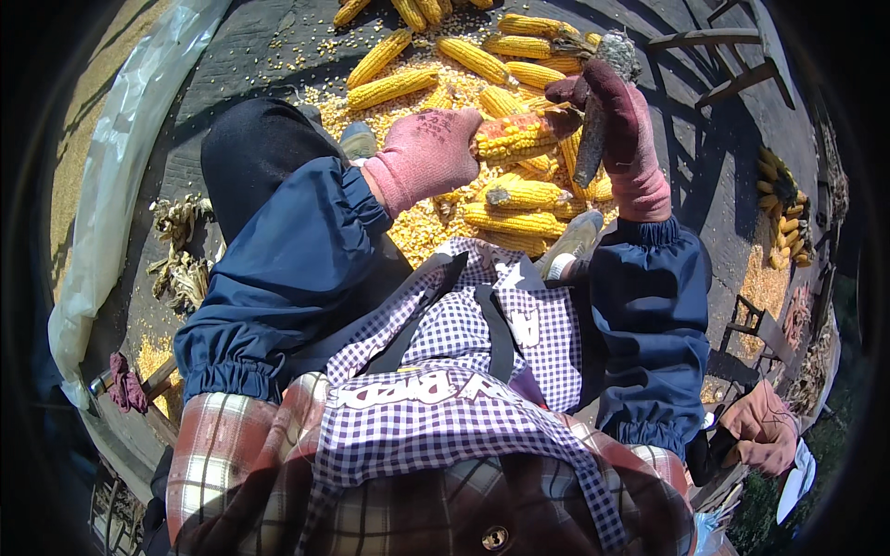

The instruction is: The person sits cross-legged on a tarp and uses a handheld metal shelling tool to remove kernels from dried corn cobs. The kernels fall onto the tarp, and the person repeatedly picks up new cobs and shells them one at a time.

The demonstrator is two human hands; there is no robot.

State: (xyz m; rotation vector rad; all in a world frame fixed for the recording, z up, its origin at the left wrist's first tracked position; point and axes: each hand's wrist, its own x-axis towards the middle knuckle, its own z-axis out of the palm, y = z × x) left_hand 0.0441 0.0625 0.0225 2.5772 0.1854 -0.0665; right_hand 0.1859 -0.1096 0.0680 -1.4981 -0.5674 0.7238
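My left hand (434,153), in a pink knit glove that bears writing, grips a partly shelled corn cob (514,139). Yellow kernels cover the cob's near side, while its upper side shows reddish bare patches. My right hand (619,125), in a pink glove with dark red coated fingers, holds a dark bar-like hand tool (589,149). A rough grey lump (619,54) shows above that fist; whether it belongs to the tool I cannot tell. The bar stands beside the cob's dark far end. Beneath both hands lie whole ears of corn (514,221) on loose kernels (424,233).
More ears (480,59) lie farther out on the dark ground (264,69). Clear plastic sheeting (132,139) runs along the left, near dry husks (182,257). A stool-like frame (737,69) stands upper right. Another corn pile (784,208) lies at right, with a cloth (761,427) lower down.
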